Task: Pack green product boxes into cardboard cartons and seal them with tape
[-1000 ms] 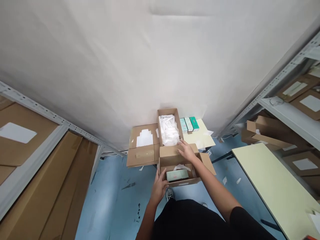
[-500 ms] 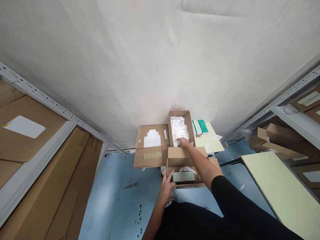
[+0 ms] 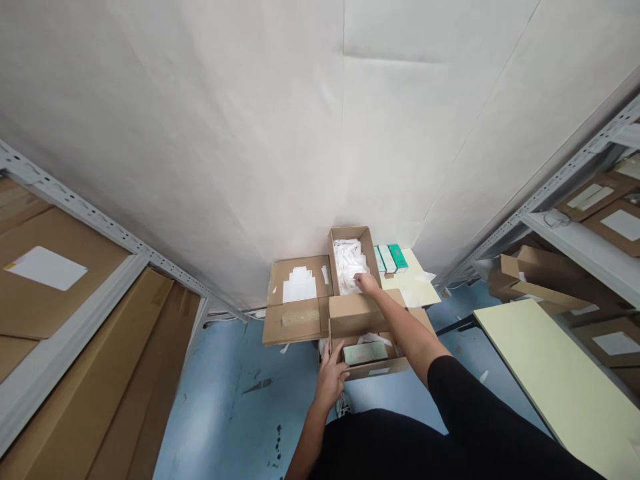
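My left hand (image 3: 331,379) grips the left edge of an open cardboard box (image 3: 357,325) with its fingers stretched over the rim. Inside that box lie a pale green carton (image 3: 366,353) and a crumpled white wrapper (image 3: 374,339). Farther off, my right hand (image 3: 369,284) reaches into a second open box (image 3: 371,250), filled with white packets (image 3: 349,260). Its fingers are pinched together on one of the white packets; the exact contents cannot be made out.
A flattened brown carton (image 3: 280,303) with white labels lies left of the boxes. Green and white cartons (image 3: 397,257) stand on a pale table (image 3: 416,280) to the right. Another pale table (image 3: 550,373) is nearer. Shelves with boxes (image 3: 125,360) flank both sides.
The view has shifted slightly. My right hand has closed its fingers and lifted a little among the white packets. My left hand stays at the near box's edge.
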